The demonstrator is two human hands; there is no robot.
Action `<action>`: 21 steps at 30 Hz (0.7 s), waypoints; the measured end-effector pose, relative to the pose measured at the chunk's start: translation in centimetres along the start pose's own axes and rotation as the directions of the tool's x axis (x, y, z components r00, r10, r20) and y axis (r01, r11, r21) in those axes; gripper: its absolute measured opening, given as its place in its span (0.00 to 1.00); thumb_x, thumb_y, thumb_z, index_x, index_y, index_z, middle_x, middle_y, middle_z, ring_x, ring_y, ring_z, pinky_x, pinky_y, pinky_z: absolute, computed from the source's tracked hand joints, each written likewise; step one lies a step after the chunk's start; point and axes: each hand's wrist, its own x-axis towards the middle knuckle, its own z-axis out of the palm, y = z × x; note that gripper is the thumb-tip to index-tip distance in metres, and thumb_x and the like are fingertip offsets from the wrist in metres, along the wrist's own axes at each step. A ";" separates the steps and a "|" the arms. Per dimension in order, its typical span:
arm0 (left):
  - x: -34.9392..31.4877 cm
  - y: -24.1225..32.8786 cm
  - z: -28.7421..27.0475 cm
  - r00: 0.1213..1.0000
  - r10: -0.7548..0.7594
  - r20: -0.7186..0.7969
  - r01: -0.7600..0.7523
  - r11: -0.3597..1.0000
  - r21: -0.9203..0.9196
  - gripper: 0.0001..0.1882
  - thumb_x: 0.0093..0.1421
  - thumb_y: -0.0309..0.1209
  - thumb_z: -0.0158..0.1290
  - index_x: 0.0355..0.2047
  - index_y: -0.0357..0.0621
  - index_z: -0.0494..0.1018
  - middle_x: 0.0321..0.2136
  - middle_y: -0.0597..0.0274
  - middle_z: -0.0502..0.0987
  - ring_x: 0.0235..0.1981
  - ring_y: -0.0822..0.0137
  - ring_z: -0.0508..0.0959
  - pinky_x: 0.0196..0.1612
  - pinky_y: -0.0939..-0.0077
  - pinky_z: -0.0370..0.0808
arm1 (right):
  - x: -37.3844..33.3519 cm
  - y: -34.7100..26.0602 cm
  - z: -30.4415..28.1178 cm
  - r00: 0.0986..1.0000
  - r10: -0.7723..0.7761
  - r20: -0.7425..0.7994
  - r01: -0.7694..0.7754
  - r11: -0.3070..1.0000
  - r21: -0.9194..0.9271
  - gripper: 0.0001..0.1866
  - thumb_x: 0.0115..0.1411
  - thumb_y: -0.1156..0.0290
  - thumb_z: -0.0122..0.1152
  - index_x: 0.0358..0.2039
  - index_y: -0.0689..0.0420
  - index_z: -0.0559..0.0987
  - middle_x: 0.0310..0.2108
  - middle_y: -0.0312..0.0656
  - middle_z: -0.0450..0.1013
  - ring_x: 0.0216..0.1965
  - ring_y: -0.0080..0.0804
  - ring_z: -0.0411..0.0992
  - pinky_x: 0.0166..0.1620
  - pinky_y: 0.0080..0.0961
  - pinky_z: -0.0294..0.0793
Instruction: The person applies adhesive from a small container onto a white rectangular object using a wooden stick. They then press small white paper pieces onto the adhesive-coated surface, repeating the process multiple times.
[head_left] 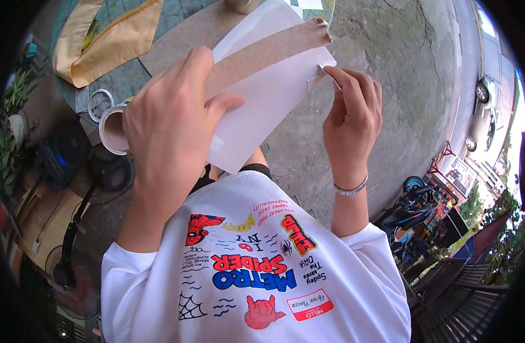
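A white sheet [274,103] with a brown, wood-grained strip [268,54] lying along it slants across the space in front of my shirt. My left hand [171,108] grips the sheet's left side, its thumb on the upper face and its other fingertips out of sight. At the right edge, near the far corner, my right hand [354,108] is closed in a pinch on a small white flap. Whether the flap is part of the sheet or a separate piece, I cannot tell. A silver bracelet [351,187] circles my right wrist.
A round, greenish table [68,31] at the far left bears a folded yellow band [116,48] and flat brown board [182,37]. An open can [114,131] and a round lid [100,104] sit by my left hand. A motorbike [411,206] stands right.
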 end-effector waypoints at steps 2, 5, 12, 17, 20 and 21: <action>-0.1 0.0 0.0 1.000 0.017 -0.018 -0.017 1.000 -0.021 0.29 0.48 0.50 0.72 0.34 0.42 0.70 0.24 0.50 0.78 0.28 0.43 0.80 0.29 0.53 0.73 | -0.4 -0.8 0.7 1.000 0.006 0.001 -0.006 1.000 -0.005 0.25 0.44 0.93 0.56 0.42 0.57 0.82 0.39 0.42 0.77 0.42 0.44 0.73 0.45 0.37 0.75; 0.0 -0.3 0.1 1.000 0.019 -0.012 -0.019 1.000 0.000 0.29 0.48 0.51 0.72 0.34 0.43 0.70 0.25 0.51 0.79 0.28 0.43 0.80 0.29 0.53 0.73 | -1.7 -2.5 1.4 1.000 0.019 0.021 -0.019 1.000 0.004 0.24 0.42 0.91 0.57 0.41 0.59 0.81 0.37 0.43 0.76 0.41 0.44 0.73 0.43 0.38 0.75; 0.2 -0.9 0.3 1.000 0.025 -0.011 -0.025 1.000 -0.016 0.30 0.48 0.53 0.71 0.34 0.43 0.69 0.25 0.51 0.79 0.29 0.43 0.81 0.29 0.52 0.74 | -3.6 -4.7 0.0 0.995 -0.040 0.090 0.030 0.993 0.110 0.24 0.42 0.88 0.62 0.43 0.60 0.83 0.40 0.43 0.78 0.42 0.43 0.75 0.46 0.36 0.76; -0.1 -0.9 0.0 0.996 -0.019 0.083 0.018 1.000 0.019 0.26 0.48 0.42 0.72 0.37 0.44 0.70 0.30 0.56 0.80 0.34 0.51 0.83 0.34 0.57 0.76 | -4.0 -2.0 1.6 0.982 -0.184 -0.048 0.187 0.980 0.074 0.25 0.45 0.83 0.65 0.46 0.58 0.87 0.46 0.41 0.81 0.47 0.41 0.78 0.50 0.33 0.78; -0.1 -0.9 0.1 0.998 -0.005 0.061 0.004 1.000 0.020 0.26 0.48 0.43 0.72 0.37 0.44 0.71 0.31 0.57 0.81 0.34 0.51 0.83 0.34 0.57 0.77 | -4.6 -0.6 2.3 0.967 -0.237 -0.089 0.242 0.969 0.049 0.25 0.45 0.82 0.65 0.47 0.57 0.87 0.47 0.41 0.81 0.49 0.41 0.79 0.51 0.32 0.79; -0.1 -0.9 0.1 0.998 -0.006 0.056 0.005 1.000 0.017 0.26 0.48 0.43 0.72 0.37 0.44 0.71 0.31 0.57 0.81 0.34 0.51 0.83 0.34 0.57 0.77 | -4.6 -0.4 2.2 0.966 -0.242 -0.091 0.248 0.967 0.064 0.25 0.45 0.82 0.66 0.47 0.57 0.87 0.47 0.40 0.81 0.49 0.41 0.78 0.51 0.32 0.79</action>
